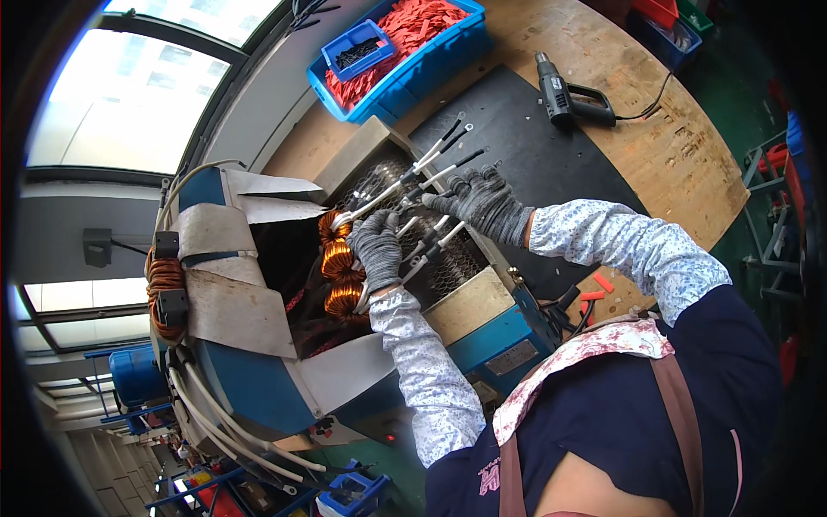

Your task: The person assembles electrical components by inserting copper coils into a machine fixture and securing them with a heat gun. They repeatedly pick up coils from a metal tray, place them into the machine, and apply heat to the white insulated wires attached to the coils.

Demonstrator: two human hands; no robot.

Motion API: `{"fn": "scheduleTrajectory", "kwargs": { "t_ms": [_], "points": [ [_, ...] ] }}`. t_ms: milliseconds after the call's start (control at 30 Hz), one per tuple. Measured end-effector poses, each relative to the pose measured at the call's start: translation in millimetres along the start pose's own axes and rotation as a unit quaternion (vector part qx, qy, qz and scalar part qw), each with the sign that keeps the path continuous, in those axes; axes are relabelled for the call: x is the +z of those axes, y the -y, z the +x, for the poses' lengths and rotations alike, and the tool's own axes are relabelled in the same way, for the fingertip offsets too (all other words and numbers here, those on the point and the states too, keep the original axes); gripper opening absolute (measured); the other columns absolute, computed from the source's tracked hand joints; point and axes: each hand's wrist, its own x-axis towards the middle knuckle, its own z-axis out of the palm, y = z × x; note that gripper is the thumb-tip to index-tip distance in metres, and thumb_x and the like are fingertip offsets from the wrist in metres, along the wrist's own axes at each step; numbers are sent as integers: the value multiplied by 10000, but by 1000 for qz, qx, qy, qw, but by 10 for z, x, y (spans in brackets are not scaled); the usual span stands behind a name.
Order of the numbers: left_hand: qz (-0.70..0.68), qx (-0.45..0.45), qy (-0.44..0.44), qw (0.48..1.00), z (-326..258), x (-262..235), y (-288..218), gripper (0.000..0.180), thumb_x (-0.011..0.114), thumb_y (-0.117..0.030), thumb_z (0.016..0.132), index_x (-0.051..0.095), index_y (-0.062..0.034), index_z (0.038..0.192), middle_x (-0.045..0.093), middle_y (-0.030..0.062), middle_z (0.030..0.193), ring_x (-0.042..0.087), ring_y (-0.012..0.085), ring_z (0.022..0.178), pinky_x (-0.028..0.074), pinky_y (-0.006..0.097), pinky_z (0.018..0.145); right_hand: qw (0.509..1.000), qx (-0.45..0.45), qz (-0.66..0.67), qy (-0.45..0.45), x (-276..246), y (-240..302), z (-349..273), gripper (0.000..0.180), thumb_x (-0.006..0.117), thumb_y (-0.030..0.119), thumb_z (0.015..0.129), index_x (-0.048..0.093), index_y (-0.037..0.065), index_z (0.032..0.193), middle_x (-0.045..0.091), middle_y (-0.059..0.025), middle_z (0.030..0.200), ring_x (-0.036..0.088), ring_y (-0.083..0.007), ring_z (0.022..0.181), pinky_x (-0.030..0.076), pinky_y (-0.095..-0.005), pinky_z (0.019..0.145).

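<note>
Both hands wear grey knit gloves and work at a machine's wire-mesh conveyor [461,258]. My left hand [377,248] is closed around white-sleeved leads coming off copper-wound coils [341,269], which sit at the mouth of the machine. My right hand [478,201] pinches several white-sleeved wires [431,164] with black ends and ring terminals. These wires fan out over the mesh toward the black mat [534,146]. Three copper coils show, stacked one behind another.
A blue machine housing [250,379] with grey flaps covers the conveyor entrance. A heat gun [564,96] lies on the black mat. A blue bin [413,52] of red pieces sits on the wooden table [680,164]. Loose red pieces [599,289] lie by the machine.
</note>
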Motion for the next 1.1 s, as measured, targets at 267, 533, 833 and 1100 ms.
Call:
{"fn": "scheduleTrajectory", "kwargs": {
  "t_ms": [267, 533, 833, 1100],
  "points": [
    [-46, -16, 19, 999, 51, 61, -11, 156, 672, -133, 785, 672, -13, 883, 624, 95, 795, 559, 178, 751, 442, 300, 722, 981, -142, -51, -122, -101, -285, 170, 366, 485, 263, 806, 558, 275, 1165, 561, -25, 857, 534, -215, 785, 435, -355, 660],
    [-73, -29, 25, 997, 102, 115, -63, 165, 674, -201, 756, 684, -62, 845, 627, 153, 812, 551, 298, 840, 396, 393, 793, 980, -157, -42, -119, -61, -447, 179, 350, 505, 241, 798, 548, 235, 1146, 556, -43, 887, 541, -227, 868, 434, -391, 704],
    [-76, -19, 11, 997, 91, 180, -73, 165, 688, -180, 747, 683, -53, 852, 626, 151, 813, 555, 291, 827, 396, 384, 794, 977, -181, -35, -107, -197, -539, 214, 352, 476, 230, 810, 547, 249, 1154, 527, -38, 853, 539, -234, 835, 441, -373, 690],
    [-94, -10, 25, 995, 107, 187, -155, 173, 678, -200, 756, 683, -56, 852, 632, 140, 816, 556, 288, 832, 398, 382, 793, 984, -176, -12, -7, -223, -664, 326, 337, 483, 232, 812, 551, 248, 1142, 545, -71, 857, 569, -261, 773, 471, -378, 614]
  ]
}}
